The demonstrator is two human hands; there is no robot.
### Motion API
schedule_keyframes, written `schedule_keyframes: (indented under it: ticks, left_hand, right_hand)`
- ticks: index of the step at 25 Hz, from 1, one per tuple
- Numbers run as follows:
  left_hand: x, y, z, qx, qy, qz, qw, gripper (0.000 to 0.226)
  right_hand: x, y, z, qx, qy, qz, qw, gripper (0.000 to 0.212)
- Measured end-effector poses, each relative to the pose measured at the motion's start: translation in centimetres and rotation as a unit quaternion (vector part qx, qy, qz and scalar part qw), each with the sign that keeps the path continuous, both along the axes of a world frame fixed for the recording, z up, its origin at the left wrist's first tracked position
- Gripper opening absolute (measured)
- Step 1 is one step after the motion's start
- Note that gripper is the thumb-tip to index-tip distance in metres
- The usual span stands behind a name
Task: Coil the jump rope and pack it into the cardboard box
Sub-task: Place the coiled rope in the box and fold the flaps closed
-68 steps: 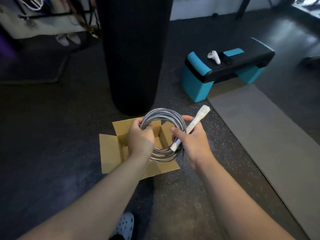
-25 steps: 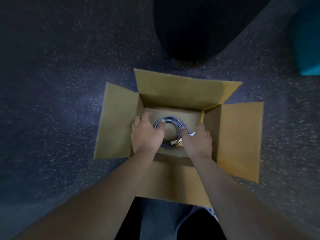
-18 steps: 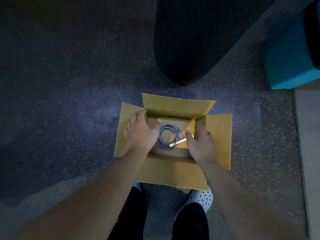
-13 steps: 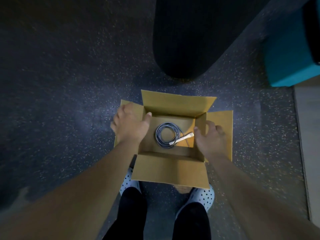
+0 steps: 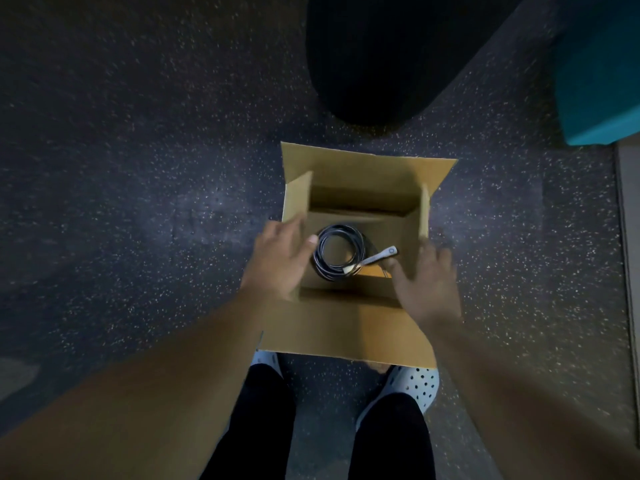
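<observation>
On the floor of the open brown cardboard box (image 5: 360, 178) the coiled dark jump rope (image 5: 337, 252) was seen lying flat, white handle pointing right, flanked by the empty, loosely spread left hand (image 5: 280, 261), nearer it, and right hand (image 5: 424, 282).

A: What stands at twelve o'clock?
B: A big black cylindrical bag (image 5: 381, 53), its rounded end low over the speckled dark floor (image 5: 138, 168).
A: And at two o'clock?
B: A teal block (image 5: 595, 74), cut off by the frame edge. At three o'clock, a grey mat (image 5: 628, 244) lies along the edge.
A: At six?
B: Black trouser legs (image 5: 391, 441) and white perforated clogs (image 5: 415, 386), toes pointing toward twelve.
</observation>
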State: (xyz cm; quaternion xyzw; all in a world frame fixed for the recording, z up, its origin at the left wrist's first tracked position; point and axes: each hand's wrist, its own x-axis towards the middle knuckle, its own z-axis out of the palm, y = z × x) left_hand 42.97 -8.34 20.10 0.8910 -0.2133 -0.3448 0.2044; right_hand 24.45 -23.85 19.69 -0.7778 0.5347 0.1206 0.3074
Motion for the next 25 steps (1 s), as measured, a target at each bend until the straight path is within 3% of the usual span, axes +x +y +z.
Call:
schedule_keyframes:
  ticks: [3,7,13,20,25]
  left_hand:
    - [-0.8,-1.8,-3.2,0.048,-0.019,-0.168,0.984,0.058]
    - [-0.7,-2.7,-9.0,0.135,-0.119,-0.317,0.931,0.075]
    - [-1.6,-1.7,-14.4,0.273,-0.272,-0.384,0.839,0.084]
    - [-3.4,-3.5,-6.3,0.161,-0.179,-0.317,0.917,0.087]
    - [-3.5,-3.7,0.6,0.130,-0.075,-0.326,0.933,0.111]
  right_hand:
    - [1.3,1.3,-3.1,-0.007,0.023,0.101,0.995,0.072]
    - [0.7,1.0,-9.1,-0.065,0.062,0.235,0.968,0.062]
    - [-1.8,0.4,-14.2,-0.124,0.155,0.331,0.923,0.067]
    - [0.7,-0.3,-6.4,-0.065,0.132,0.314,0.938,0.066]
    - [1.6,-1.4,-0.2,-0.047,0.113,0.304,0.945,0.066]
